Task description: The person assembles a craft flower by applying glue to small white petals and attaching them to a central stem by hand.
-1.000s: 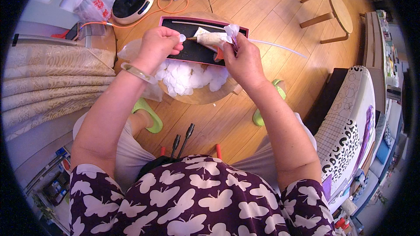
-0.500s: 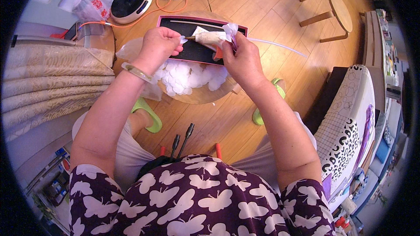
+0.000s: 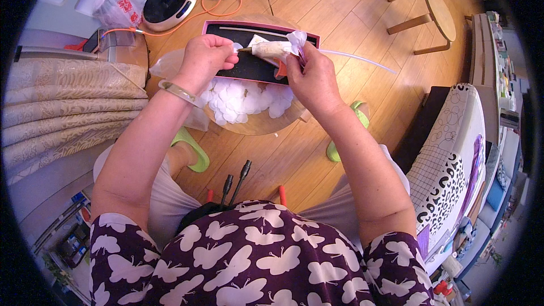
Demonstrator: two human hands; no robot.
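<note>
Two bare forearms reach forward, elbows bent out, hands close together over a long box [image 3: 249, 69]. Left hand [image 3: 207, 61], palm-in with fingers curled (pale bangle [image 3: 180, 93] at the wrist), pinches a small white petal [image 3: 236, 47] at the tip of a cream glue gun [image 3: 272, 51]. Right hand [image 3: 313, 78], fingers bent, pinches a white-and-purple bunch [image 3: 297, 41] beside the gun's rear; cannot tell whether it also grips the gun. Box: pink rim, black inside, thin pale stick [image 3: 243, 29] along the far side, gun above it. White petals [image 3: 243, 101] heap beside it on a round wooden stool [image 3: 262, 126].
</note>
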